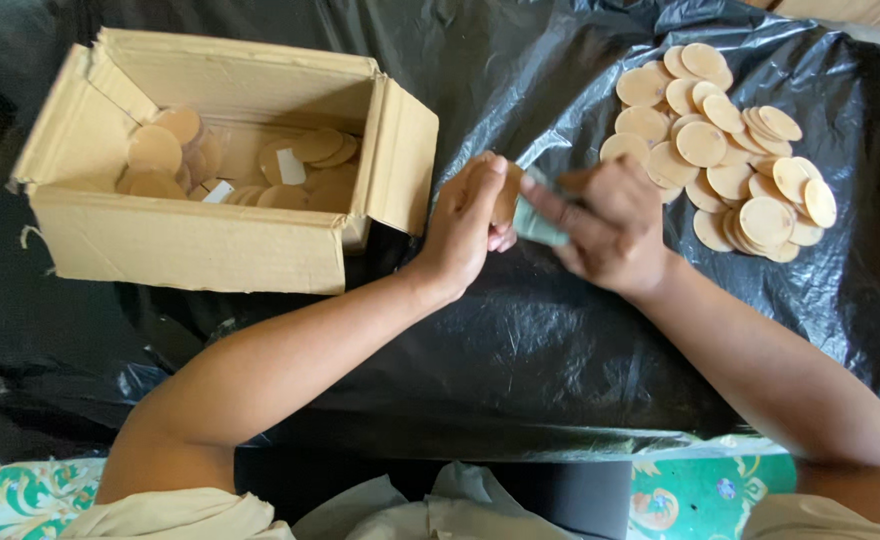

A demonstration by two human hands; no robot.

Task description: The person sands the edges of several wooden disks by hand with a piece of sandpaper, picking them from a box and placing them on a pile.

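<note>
My left hand (465, 220) is closed around a small stack of round tan wafers (507, 192), held on edge in the middle of the black plastic sheet (520, 350). My right hand (610, 225) meets it from the right and pinches a thin clear plastic wrapper (538, 222) against the stack. A pile of several loose tan wafers (725, 150) lies just right of my right hand. An open cardboard box (210, 240) stands left of my left hand and holds several packed wafer stacks (170, 155).
The black plastic sheet covers the whole work surface. A green patterned floor mat (705, 495) shows at the bottom edge. Small white paper slips (290, 165) lie among the packs inside the box.
</note>
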